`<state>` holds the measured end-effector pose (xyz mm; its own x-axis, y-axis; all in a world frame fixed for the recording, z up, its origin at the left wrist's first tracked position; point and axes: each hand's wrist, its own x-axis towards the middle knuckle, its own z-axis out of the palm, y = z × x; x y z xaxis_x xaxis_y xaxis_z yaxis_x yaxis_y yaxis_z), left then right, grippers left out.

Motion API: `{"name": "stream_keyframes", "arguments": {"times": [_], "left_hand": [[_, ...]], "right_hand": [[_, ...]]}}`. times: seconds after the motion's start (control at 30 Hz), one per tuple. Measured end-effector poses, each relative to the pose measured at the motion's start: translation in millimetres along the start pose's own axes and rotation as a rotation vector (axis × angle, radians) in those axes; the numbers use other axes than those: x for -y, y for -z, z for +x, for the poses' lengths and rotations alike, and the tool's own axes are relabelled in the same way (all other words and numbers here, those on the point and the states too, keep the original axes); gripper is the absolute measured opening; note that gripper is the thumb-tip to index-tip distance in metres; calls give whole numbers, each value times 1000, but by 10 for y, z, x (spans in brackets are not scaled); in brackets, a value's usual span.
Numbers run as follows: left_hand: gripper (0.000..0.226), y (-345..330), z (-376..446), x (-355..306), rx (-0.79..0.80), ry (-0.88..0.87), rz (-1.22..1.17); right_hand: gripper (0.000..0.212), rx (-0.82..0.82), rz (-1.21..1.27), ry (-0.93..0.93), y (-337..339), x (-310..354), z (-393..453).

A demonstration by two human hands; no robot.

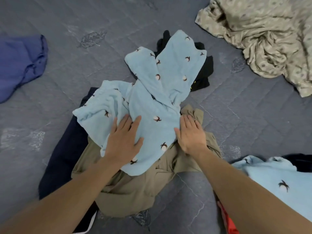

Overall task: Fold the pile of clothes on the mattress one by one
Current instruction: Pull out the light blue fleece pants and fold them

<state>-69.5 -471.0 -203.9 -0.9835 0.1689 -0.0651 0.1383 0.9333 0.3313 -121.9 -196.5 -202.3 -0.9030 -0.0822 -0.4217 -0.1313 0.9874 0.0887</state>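
Note:
A light blue fleece garment (152,92) with small white and brown motifs lies crumpled on top of the pile in the middle of the mattress, its two legs pointing away from me. My left hand (123,141) rests flat on its near left part, fingers straight. My right hand (190,134) lies flat at its right edge, partly on a khaki garment (135,188) underneath. A navy garment (62,159) lies under the pile on the left, and a black garment (202,73) shows behind the blue legs.
The grey quilted mattress (84,17) fills the view. A purple-blue cloth (18,65) lies far left, a beige patterned sheet (266,39) at top right. A second light blue fleece piece (270,176) and something red (228,222) sit at lower right.

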Motion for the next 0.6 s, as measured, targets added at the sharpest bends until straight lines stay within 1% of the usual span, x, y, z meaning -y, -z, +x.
{"name": "stream_keyframes", "arguments": {"times": [0.07, 0.1, 0.13, 0.17, 0.2, 0.23, 0.27, 0.33, 0.37, 0.43, 0.5, 0.6], "left_hand": [[71, 30, -18, -7, 17, 2, -45], [70, 64, -34, -23, 35, -4, -71], [67, 99, -49, -52, 50, -23, -92], [65, 122, -66, -80, 51, -52, -107], [62, 136, -83, -104, 48, -86, -126], [59, 154, -93, -120, 58, -119, -155], [55, 170, -101, -129, 83, -149, -181], [48, 196, -118, -120, 138, -201, -189], [45, 219, -139, -98, 156, -224, -196], [45, 263, -190, -20, 175, -269, -233], [47, 291, -260, 104, 177, -268, -252], [52, 321, -308, 260, 145, -131, -232]], "right_hand": [[68, 23, 48, -173, 68, 8, -56], [69, -12, 51, -187, 132, 96, -82], [69, -90, 54, -120, 215, 222, -103], [68, -174, 93, 16, 299, 385, -101], [65, -234, 187, 184, 382, 576, -87], [61, -241, 323, 324, 490, 779, -69], [59, -210, 473, 404, 597, 979, -57], [59, -139, 715, 428, 737, 1300, -21], [59, -116, 753, 417, 764, 1405, 7], [56, -76, 635, 398, 734, 1487, 90], [55, -11, 479, 351, 667, 1413, 160], [61, 60, 348, 316, 549, 1220, 157]]}}
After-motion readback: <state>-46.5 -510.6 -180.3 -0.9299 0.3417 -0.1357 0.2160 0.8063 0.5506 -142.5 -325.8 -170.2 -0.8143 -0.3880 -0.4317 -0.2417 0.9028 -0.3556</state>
